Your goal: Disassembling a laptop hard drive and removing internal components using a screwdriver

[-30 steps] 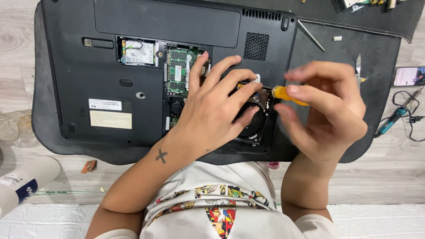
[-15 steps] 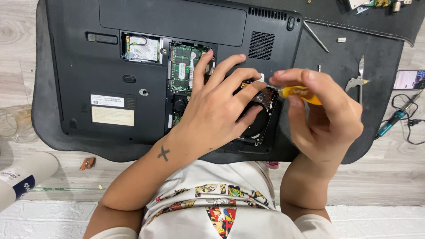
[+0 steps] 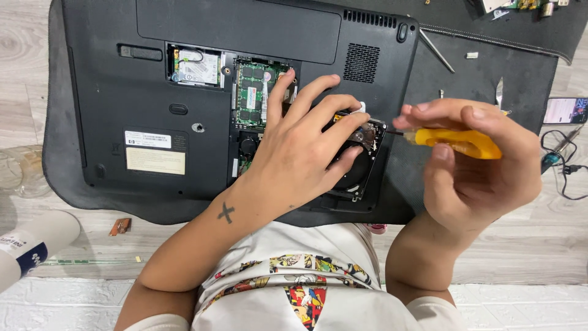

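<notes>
Right hand (image 3: 471,162) fingers grip a smooth yellow screwdriver (image 3: 453,141); left hand (image 3: 300,153) (fingers spread) presses the matte laptop (image 3: 122,92).

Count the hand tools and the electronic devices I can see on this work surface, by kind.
Yellow-handled screwdriver, held in the right hand: 1
Slim metal tools lying on the black mat: 2 ()
Black upturned laptop, under the left hand: 1
Phone with lit screen: 1
Total: 5

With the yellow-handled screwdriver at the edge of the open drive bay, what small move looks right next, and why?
Probably turn the screwdriver in place. The right hand has its tip at the drive bay corner on the laptop, while the left hand presses down there.
</notes>
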